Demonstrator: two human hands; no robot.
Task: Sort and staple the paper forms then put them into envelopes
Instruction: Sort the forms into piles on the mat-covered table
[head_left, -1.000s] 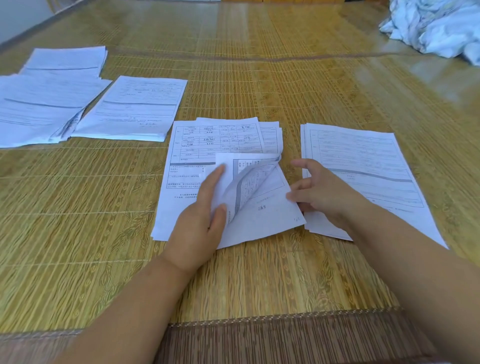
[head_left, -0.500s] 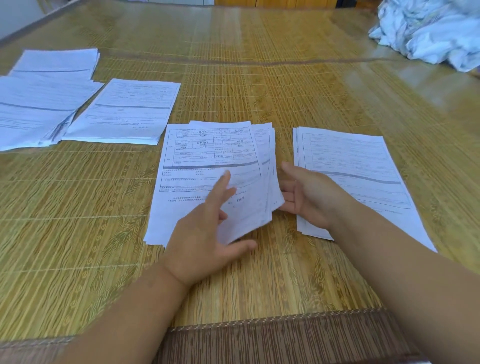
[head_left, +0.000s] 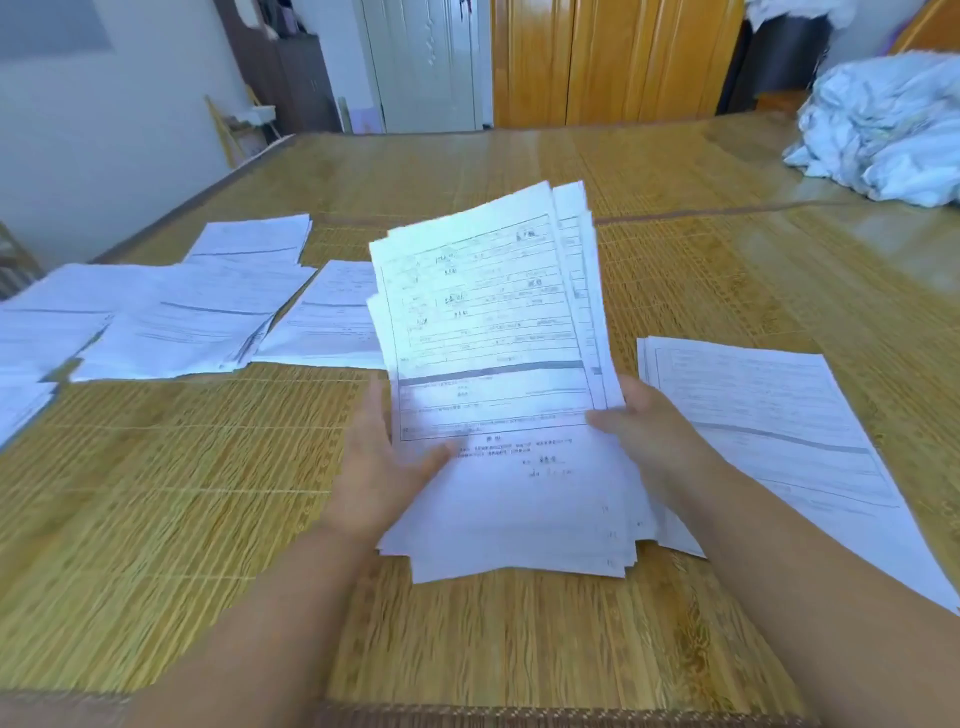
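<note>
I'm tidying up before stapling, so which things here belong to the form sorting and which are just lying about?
Part of the job:
- sheaf of forms, gripped by the left hand and right hand
- stack on the right
- stacks on the left

Just lying about:
- crumpled white cloth

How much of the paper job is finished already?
Some sorting looks done: separate piles of forms lie on the mat to the left, and one more pile to the right. Right now the left hand and right hand hold a loose, fanned stack lifted off the mat. No stapler or envelopes are in view, so stapling and stuffing look undone.
</note>
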